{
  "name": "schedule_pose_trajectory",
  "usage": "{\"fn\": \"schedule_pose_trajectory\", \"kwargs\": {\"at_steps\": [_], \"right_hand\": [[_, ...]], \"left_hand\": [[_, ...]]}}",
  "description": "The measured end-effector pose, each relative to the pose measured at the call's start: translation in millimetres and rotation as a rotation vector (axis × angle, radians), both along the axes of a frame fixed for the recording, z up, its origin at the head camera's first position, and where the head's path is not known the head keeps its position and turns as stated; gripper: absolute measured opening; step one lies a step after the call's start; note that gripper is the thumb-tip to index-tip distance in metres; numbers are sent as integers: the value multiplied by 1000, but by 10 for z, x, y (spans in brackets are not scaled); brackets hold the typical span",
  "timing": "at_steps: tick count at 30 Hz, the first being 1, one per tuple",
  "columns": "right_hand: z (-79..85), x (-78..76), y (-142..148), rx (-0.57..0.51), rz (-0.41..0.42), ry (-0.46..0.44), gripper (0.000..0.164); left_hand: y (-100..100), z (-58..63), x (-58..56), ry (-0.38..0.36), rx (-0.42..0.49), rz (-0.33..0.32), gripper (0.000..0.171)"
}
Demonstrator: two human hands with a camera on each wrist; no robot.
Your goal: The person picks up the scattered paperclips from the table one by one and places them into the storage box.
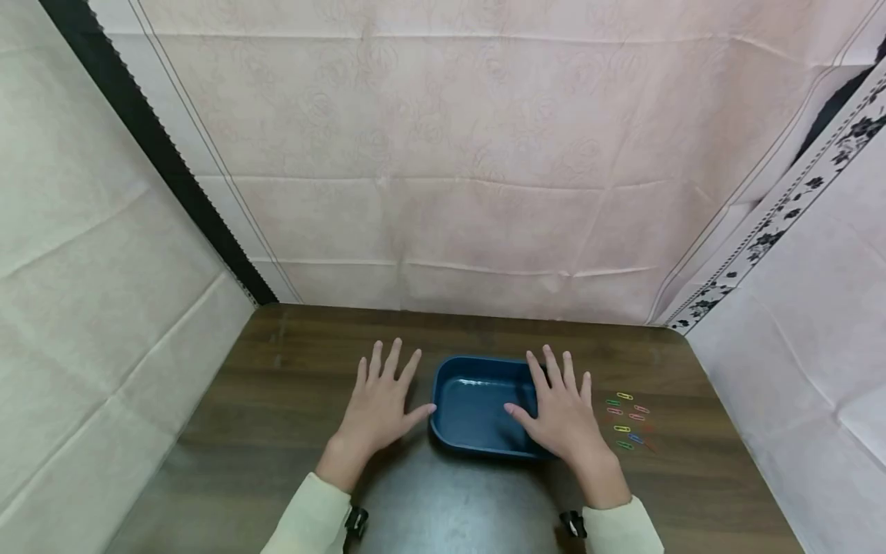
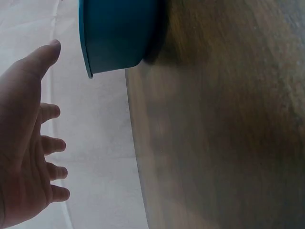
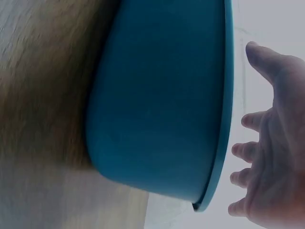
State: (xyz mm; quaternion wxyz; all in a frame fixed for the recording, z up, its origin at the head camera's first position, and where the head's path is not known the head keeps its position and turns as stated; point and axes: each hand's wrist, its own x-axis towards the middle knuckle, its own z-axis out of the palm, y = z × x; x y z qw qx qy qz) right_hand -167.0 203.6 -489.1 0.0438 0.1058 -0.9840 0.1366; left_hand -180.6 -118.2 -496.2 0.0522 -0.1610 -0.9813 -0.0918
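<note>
A blue rectangular tray (image 1: pixel 477 415) with raised walls stands on the wooden table, and its inside shows bare. My left hand (image 1: pixel 379 408) hovers to its left with fingers spread, the thumb tip near the left rim in the head view. Over the tray's right side is my right hand (image 1: pixel 564 412), fingers spread, hiding part of that rim. Both wrist views show the palms above the height of the rim, with the tray's outer wall (image 2: pixel 114 38) below the left thumb's level. Neither hand holds anything. Several colourful paper clips (image 1: pixel 622 428) lie scattered right of my right hand.
The wooden table (image 1: pixel 277 431) has its far edge against a pale cloth hanging (image 1: pixel 443 154). More white cloth (image 1: pixel 796 346) closes off the right side, and another sheet (image 1: pixel 83 308) the left. Dark bands (image 1: pixel 166 154) run along the cloth corners.
</note>
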Motion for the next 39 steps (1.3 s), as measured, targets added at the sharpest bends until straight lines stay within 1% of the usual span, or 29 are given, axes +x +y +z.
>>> {"fn": "schedule_pose_trajectory", "kwargs": {"at_steps": [5,7,12,17,22,26,30,34,36,39], "right_hand": [[-8,-18,62,10,17,11,96],[-10,-19,81,9,24,19,95],[4,-22,129,3,44,44,93],[29,-39,219,3,66,47,92],[66,-66,321,9,93,38,91],[76,-82,420,13,108,49,91],[59,-120,527,3,126,73,89],[82,-148,636,-30,155,95,85],[110,-152,692,-44,166,89,84],[145,-164,777,-68,174,67,82]], "left_hand": [[3,5,-43,-22,-7,-12,93],[3,12,-54,-29,5,-18,93],[-10,29,-72,-17,37,-41,91],[-38,36,-94,-25,33,-66,88],[-64,52,-107,-9,16,-90,85],[-75,52,-115,-2,22,-109,84],[-81,43,-117,-10,60,-118,82],[-88,42,-114,-23,109,-118,81],[-88,47,-111,-28,139,-119,80],[-79,47,-108,-55,197,-107,78]]}}
